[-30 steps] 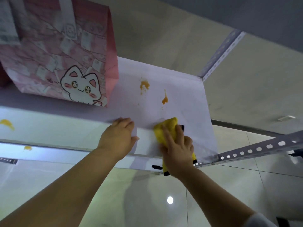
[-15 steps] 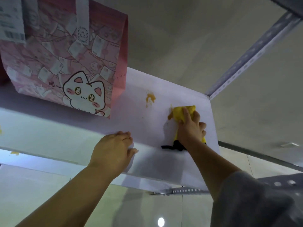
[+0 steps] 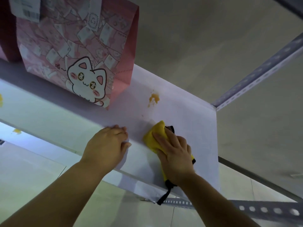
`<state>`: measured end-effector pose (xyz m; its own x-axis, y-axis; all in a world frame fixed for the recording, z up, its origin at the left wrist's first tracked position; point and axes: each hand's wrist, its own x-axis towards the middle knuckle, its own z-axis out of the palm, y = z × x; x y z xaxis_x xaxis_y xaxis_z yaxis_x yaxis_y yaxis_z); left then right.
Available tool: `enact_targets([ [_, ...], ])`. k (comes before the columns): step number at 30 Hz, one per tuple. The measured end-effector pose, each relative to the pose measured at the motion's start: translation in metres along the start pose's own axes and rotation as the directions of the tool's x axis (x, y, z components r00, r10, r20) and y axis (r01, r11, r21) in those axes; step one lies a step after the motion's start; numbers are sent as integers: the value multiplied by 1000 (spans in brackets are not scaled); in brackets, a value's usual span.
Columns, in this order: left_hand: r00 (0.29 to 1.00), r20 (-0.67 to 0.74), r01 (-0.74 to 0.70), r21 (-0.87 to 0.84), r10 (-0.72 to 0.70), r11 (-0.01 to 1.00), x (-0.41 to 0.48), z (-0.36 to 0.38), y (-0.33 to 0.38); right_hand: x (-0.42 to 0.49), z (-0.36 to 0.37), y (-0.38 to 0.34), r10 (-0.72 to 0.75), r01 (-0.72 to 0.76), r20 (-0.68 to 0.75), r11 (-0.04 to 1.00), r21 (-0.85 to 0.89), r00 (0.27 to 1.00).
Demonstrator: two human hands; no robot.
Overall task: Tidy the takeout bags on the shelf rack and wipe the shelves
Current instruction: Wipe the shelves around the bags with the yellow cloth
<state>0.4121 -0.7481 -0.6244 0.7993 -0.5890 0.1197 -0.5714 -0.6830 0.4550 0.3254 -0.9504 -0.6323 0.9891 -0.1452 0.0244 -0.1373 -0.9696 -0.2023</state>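
Note:
A pink takeout bag with a white cat drawing stands on the white shelf, left of centre. An orange stain marks the shelf just right of the bag. My right hand holds a yellow cloth with black trim and presses it on the shelf near the front edge, below the stain. The cloth's black strap hangs off the front edge under my wrist. My left hand grips the shelf's front edge beside the cloth, with its fingers hooked over the top.
A perforated metal upright rises at the shelf's right rear corner and another rail runs below the front. More orange spots show at the far left. A dark red bag stands behind the pink one.
My right hand has drawn the cloth back from the smaller stain toward the front edge. That stain is gone and a faint smear is left. My left hand stays on the edge.

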Motion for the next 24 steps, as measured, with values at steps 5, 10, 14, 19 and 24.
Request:
enact_targets([
  [5,999,24,-40,21,39,999,0,0,-6,55,-12,38,174,-170,55,982,-79,983],
  [10,999,44,-6,-7,6,1000,-2,3,-11,91,-7,14,500,-497,9,863,-90,866],
  [14,996,83,21,-39,-18,999,0,4,-15,43,3,-4,38,-37,34,999,-31,999],
  [19,980,167,105,36,-110,994,2,-6,-24,66,-3,24,124,-123,14,991,-56,992],
  [24,979,179,79,89,-94,993,7,-12,-29,149,-9,38,501,-504,-55,861,-63,863],
])
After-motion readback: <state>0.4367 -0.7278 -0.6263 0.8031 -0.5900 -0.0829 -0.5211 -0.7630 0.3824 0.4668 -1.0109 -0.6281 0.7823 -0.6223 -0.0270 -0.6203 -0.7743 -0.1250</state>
